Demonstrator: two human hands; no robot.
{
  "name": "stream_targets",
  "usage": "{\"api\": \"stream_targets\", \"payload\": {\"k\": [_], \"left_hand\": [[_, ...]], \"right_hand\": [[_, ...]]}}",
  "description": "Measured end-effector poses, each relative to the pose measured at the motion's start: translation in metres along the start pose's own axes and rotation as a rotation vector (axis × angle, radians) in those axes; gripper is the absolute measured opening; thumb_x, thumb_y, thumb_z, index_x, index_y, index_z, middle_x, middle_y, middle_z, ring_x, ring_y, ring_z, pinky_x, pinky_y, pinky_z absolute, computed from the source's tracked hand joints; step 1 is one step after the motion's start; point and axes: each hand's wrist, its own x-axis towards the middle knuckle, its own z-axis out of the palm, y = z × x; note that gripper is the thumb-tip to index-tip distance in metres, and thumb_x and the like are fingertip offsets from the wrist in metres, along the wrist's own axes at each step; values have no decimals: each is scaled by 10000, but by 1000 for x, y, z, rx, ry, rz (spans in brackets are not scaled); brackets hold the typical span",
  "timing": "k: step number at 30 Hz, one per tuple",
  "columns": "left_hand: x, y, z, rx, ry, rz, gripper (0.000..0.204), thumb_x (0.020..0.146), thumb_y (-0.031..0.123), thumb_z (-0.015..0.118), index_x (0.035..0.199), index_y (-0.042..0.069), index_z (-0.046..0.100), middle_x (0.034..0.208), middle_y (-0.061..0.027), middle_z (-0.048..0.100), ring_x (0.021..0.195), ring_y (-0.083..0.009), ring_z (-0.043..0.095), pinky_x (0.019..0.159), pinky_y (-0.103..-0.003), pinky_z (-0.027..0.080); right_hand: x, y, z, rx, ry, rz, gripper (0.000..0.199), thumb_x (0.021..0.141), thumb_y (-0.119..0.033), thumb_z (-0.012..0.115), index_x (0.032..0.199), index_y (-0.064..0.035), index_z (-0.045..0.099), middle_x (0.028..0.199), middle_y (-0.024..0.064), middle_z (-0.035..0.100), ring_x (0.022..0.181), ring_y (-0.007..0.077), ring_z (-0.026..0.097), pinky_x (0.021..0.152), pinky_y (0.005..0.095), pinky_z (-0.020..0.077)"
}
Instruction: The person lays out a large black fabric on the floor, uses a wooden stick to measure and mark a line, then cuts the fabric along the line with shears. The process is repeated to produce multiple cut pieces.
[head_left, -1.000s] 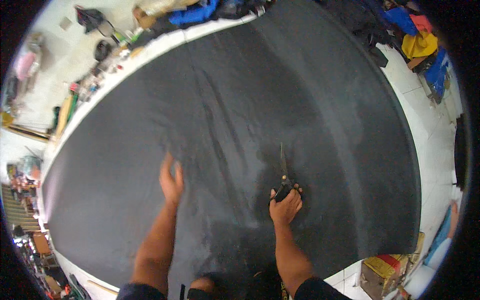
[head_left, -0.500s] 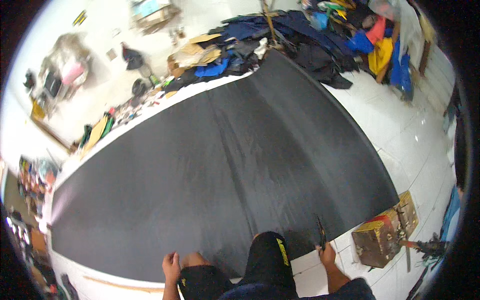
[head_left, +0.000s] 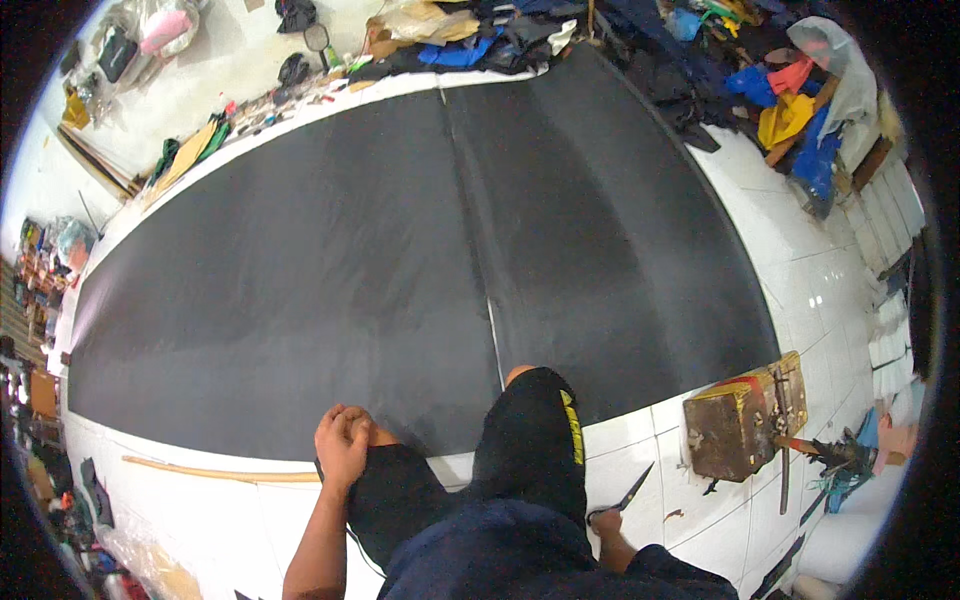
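A wide sheet of black material [head_left: 350, 260] lies spread on the floor in front of me. A thin white gap runs through it from the far edge to my right knee, parting it into two pieces. My left hand [head_left: 342, 443] rests on my left knee near the sheet's front edge, fingers loosely bent and holding nothing. Down beside my right thigh, off the sheet, my right hand [head_left: 608, 527] grips a pair of dark scissors [head_left: 634, 488], whose blades point forward and right over the white tiles.
A worn wooden box [head_left: 730, 430] stands at the sheet's right front corner, with a hammer-like tool beside it. A wooden strip [head_left: 220, 472] lies along the front edge at left. Heaped dark fabric and bags [head_left: 790, 110] fill the far right; scraps [head_left: 440, 40] line the far edge.
My right hand has drawn the scissors back from the sheet's front edge toward my thigh. My left hand has come onto my knee. The line through the sheet now shows white.
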Motion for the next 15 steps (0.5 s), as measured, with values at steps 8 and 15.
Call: {"api": "stream_targets", "payload": {"k": [8, 15], "left_hand": [[-49, 28, -27, 99, -36, 105, 346, 786, 222, 691, 1084, 49, 648, 1257, -200, 558, 1175, -386, 507, 1007, -498, 368], [-79, 39, -74, 127, -346, 113, 441, 728, 243, 709, 1094, 18, 605, 1179, -235, 510, 1090, -413, 476, 955, -525, 349]], "right_hand": [[56, -150, -114, 39, 479, -528, 401, 918, -442, 558, 1064, -73, 617, 1047, 173, 666, 974, 370, 655, 796, 505, 521], [22, -262, -161, -136, 507, -768, 616, 933, -410, 625, 1458, -118, 489, 1563, 155, 365, 1393, 372, 397, 1123, 622, 230]]}}
